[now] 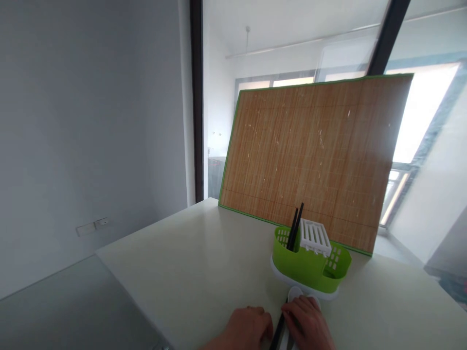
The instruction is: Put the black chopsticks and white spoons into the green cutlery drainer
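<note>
1. Low in frame, the left hand [248,326] rests curled on the pale worktop [189,272], grasping nothing.
2. Beside it, the right hand [308,323] pinches dark chopsticks [278,333] near a white spoon [294,293].
3. Just beyond stands a green cutlery holder [310,265], backed by a bamboo mat [310,155].

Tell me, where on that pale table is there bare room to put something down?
The table is bare across its left half, from the left hand up to the bamboo mat. A smaller bare patch lies right of the green caddy. It is crowded in front of the caddy, where both hands, the right hand included, meet over dark sticks.
</note>
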Demonstrator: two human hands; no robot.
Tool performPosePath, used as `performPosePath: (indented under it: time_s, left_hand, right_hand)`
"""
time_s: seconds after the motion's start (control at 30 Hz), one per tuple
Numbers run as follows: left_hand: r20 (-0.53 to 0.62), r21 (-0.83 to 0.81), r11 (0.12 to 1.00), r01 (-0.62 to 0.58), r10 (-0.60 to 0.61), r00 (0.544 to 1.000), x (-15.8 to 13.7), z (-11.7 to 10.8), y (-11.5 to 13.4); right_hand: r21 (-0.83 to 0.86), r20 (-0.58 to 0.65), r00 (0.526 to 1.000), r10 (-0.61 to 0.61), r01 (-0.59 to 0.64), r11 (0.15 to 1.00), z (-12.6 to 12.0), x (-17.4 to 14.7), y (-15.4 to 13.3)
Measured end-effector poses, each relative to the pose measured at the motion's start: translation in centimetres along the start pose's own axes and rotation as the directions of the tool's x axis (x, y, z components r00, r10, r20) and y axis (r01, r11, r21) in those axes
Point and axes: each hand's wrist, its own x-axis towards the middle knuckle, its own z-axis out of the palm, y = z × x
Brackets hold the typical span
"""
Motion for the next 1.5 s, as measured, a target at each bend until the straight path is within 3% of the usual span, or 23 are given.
performPosePath:
  time_s: [0.2,0.43,0.53,0.7,0.97,1.13,1.27,1.37,1.5]
  left_hand:
    - [-0.019,-0.025,0.999,0.026,-0.027,0.999,-0.5,-0.4,-0.4]
    - [0.035,0.049,0.999,-0.004,0.002,0.999,-2.1,-1.0,-0.5]
    - [-0.017,0.114,0.989,0.097,-0.096,0.995,-2.3,-1.3,-0.3]
    - [-0.162,0.280,0.899,0.337,-0.302,0.940,-1.4,-2.0,-1.2]
    - [-0.228,0.220,0.919,0.328,-0.278,0.933,-0.7,-2.8,-2.8]
    - [-0.294,0.021,0.981,0.191,-0.177,0.939,-0.4,-4.1,-2.7]
    - [-0.370,-0.223,0.973,0.054,-0.136,0.919,-0.1,-5.6,-2.5]
    - [-0.344,-0.436,0.899,-0.041,-0.124,0.931,0.0,-5.4,-2.3]
    - [-0.233,-0.675,0.735,-0.066,-0.127,0.964,-0.1,-4.1,-1.8]
  right_hand:
    - [-0.021,0.049,0.999,0.001,0.000,1.000,0.0,-0.1,-0.1]
    - [-0.041,0.105,0.993,0.044,-0.040,0.998,0.0,0.0,-0.6]
    - [-0.036,0.130,0.990,0.055,-0.051,0.998,-0.1,-0.1,-0.4]
    - [-0.043,0.163,0.981,0.106,-0.100,0.994,-0.2,-0.1,-0.3]
    - [-0.043,0.195,0.976,0.101,-0.095,0.995,-0.3,-0.1,-0.3]
    - [-0.047,0.194,0.976,0.099,-0.091,0.995,-0.3,-0.1,-0.3]
    - [-0.054,0.202,0.975,0.093,-0.084,0.995,-0.4,0.0,-0.3]
    - [-0.026,0.202,0.976,0.083,-0.080,0.996,-0.5,0.2,-0.4]
    - [0.077,0.141,0.989,0.044,-0.056,0.995,-0.7,0.4,-0.9]
